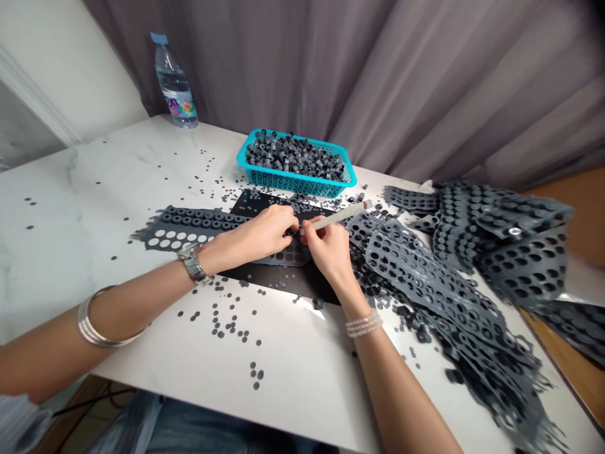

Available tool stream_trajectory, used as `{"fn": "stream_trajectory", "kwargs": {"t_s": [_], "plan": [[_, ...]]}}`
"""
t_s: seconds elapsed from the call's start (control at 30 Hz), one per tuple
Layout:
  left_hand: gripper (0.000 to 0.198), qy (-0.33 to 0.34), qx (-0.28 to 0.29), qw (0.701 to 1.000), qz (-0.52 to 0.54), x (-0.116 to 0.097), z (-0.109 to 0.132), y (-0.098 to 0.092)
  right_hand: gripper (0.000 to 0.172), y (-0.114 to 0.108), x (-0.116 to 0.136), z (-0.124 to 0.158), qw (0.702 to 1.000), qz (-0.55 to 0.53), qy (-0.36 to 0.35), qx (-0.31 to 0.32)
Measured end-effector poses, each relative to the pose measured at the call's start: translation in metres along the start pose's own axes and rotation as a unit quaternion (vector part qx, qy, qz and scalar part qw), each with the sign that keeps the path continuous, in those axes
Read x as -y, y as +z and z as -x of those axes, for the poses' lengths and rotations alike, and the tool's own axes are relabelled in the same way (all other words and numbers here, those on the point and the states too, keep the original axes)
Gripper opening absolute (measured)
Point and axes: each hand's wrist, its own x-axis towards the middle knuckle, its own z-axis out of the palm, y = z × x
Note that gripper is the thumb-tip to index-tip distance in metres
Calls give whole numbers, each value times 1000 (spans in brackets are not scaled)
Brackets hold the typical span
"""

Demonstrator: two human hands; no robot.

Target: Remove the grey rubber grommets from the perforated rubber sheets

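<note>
A grey rubber sheet with rows of rings and punched holes lies across a black mat. My left hand is over the sheet's right part, its fingers curled and closed at a small dark piece too hidden to name. Close beside it, my right hand is closed around a pale, flat stick-like tool, which slants up to the right. The tool's lower end is hidden between the hands. White table shows through the open holes at the sheet's left.
Behind the hands stands a turquoise basket full of small grey rings. A water bottle is at the back left. Punched sheets pile up on the right, with more beyond. Small dark discs are scattered over the table.
</note>
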Motion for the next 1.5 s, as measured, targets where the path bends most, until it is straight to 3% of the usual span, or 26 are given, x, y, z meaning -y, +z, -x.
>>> {"fn": "stream_trajectory", "kwargs": {"t_s": [0.17, 0.37, 0.57, 0.73, 0.83, 1.27, 1.5], "plan": [[17, -18, -2, 1000, -13, 4, -1, 4, 26, -1, 0, 1, 1000, 11, -4, -1], [13, -32, 0, 999, -26, -8, -3, 0, 27, 1, 5, 2, 999, 40, -27, -8], [23, -48, -27, 998, -10, -17, -1, -2, 24, 8, 7, 5, 995, 89, -44, -17], [15, -167, -105, 969, 149, -14, 7, -3, 24, 8, 7, 4, 996, 82, -33, -18], [17, -212, -106, 953, 191, -12, 9, -2, 26, 6, 7, 4, 997, 64, -24, -18], [18, -140, -76, 984, 76, -14, 6, 1, 29, -3, -11, -2, 994, -89, 18, -62], [24, -64, -81, 995, 15, -14, 12, 8, 29, 0, -5, -1, 999, -37, -25, 7]]}}
